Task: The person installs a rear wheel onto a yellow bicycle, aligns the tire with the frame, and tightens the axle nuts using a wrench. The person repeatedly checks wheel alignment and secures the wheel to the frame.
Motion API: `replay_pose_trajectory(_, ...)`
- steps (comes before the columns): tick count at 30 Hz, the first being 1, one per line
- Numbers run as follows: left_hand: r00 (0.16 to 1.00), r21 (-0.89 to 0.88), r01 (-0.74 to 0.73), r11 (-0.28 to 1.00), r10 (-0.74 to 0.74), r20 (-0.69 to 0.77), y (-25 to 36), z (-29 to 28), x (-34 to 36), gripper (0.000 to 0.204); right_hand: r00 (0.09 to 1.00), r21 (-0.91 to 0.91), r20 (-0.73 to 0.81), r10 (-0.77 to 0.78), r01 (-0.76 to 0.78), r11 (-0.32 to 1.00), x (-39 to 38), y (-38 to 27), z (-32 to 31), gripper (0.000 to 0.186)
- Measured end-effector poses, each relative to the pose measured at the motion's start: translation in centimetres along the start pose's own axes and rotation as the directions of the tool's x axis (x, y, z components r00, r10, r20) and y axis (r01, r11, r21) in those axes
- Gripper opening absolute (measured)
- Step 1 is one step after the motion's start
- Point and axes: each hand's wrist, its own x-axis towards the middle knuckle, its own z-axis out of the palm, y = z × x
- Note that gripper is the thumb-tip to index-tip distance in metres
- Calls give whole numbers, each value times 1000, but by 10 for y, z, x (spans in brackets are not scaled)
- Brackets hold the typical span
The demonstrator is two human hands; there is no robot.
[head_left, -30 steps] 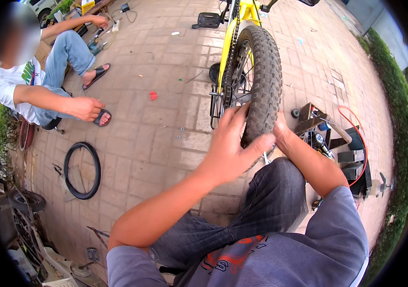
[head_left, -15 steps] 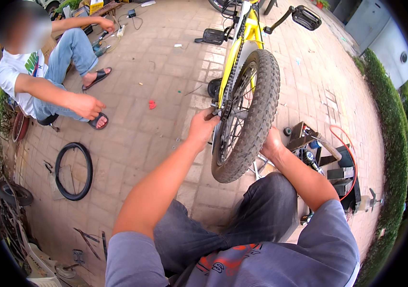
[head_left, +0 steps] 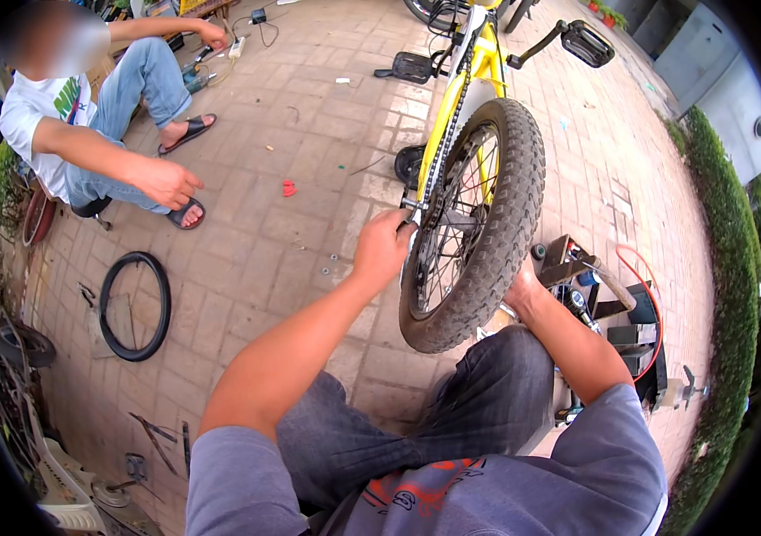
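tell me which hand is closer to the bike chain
Left. The left hand grips the frame at the wheel hub, right beside the chain. The right hand sits behind the knobby tyre, on the wheel's far side.

grey short sleeves, dark grey trousers

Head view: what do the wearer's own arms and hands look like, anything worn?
Both forearms are bare. Short grey-blue sleeves end at the upper arms. The left hand shows no glove, ring or watch. The right hand is mostly hidden behind the tyre.
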Motion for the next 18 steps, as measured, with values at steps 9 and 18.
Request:
replay_pose_trajectory(9,995,52,-71,996,67,78,2,-2,-4,17,998,3,52,25,-25,1000,-4,-1,-8,31)
replay_pose_trajectory(18,995,107,-9,994,-1,97,-6,2,11,24,997,-158,-55,-60,50,986,21,7,-8,11)
